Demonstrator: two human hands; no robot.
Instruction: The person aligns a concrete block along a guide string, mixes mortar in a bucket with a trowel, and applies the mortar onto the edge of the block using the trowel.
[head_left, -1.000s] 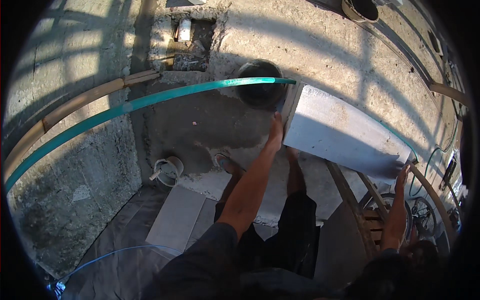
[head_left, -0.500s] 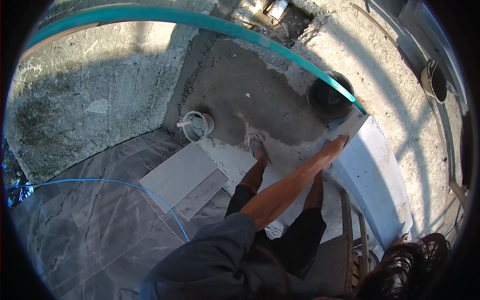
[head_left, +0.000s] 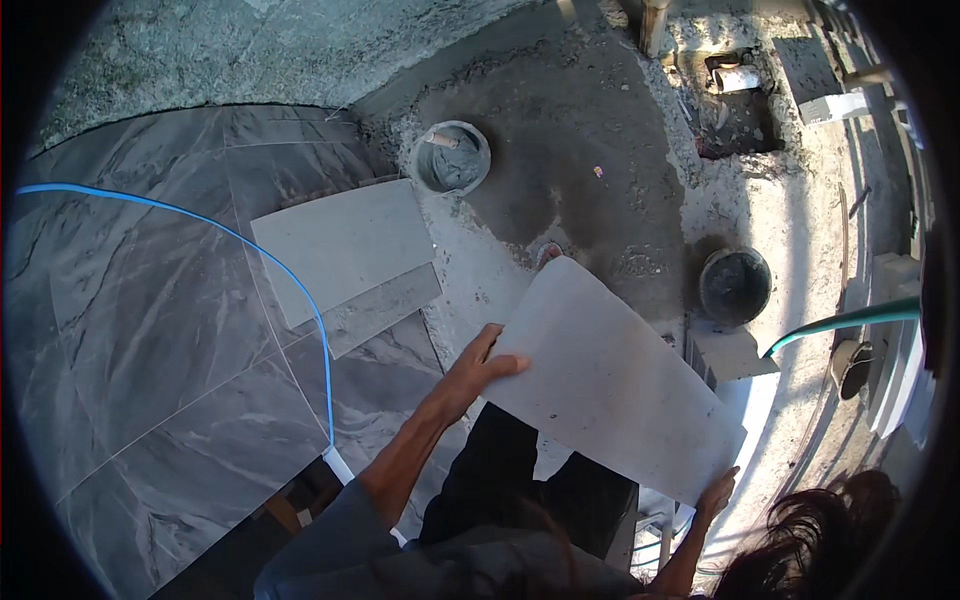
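Note:
A long pale grey slab [head_left: 620,390] is held in front of me over my legs, hiding most of my feet. My left hand [head_left: 480,375] grips its left end, thumb on the top face. My right hand [head_left: 717,490] holds the lower right end, its fingers around the edge. Just beyond the slab's upper left, on the floor, is a light bucket [head_left: 462,175] of grey mix with a handled tool in it.
Flat pale boards [head_left: 335,240] lie on grey marble tiles [head_left: 150,330], crossed by a blue hose [head_left: 280,265]. A dark round bucket [head_left: 733,290] and green hose [head_left: 845,322] are to the right. Behind them is a rough pit [head_left: 730,130] with white pipe.
The slab has come from the right to across my front, carried in both hands away from the green hose. My view has turned, bringing more of the tiled floor into sight.

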